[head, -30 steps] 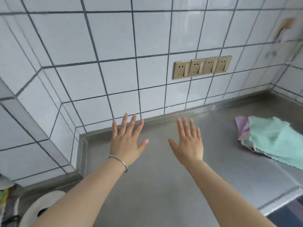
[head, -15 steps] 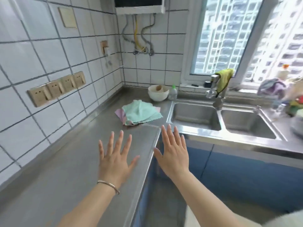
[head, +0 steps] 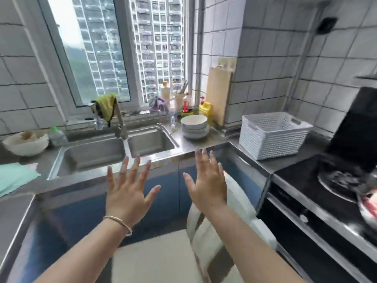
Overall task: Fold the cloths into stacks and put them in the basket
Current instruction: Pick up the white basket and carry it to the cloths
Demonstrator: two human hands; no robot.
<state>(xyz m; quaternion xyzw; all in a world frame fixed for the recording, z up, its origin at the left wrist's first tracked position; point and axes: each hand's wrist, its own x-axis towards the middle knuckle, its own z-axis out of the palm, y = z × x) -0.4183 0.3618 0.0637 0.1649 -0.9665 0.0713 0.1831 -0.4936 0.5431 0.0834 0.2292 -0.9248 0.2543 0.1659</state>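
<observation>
A mint-green cloth (head: 14, 177) lies on the steel counter at the far left edge, only partly in view. The white perforated basket (head: 271, 134) stands on the counter at the right, near the stove, and looks empty. My left hand (head: 127, 190) and my right hand (head: 208, 181) are both held up in the air in front of the sink cabinet, fingers spread and straight, holding nothing. Both hands are far from the cloth and from the basket.
A double steel sink (head: 114, 153) with a faucet carrying a yellow rag (head: 106, 107) sits ahead. Stacked white bowls (head: 194, 126), a cutting board (head: 219, 94) and bottles stand near the window. A black stove (head: 334, 186) is at the right, a white chair (head: 204, 242) below.
The view has swung right from the tiled corner to the sink and stove. The cloths have slid to the left edge and the basket has come into view. Both hands stay spread and empty.
</observation>
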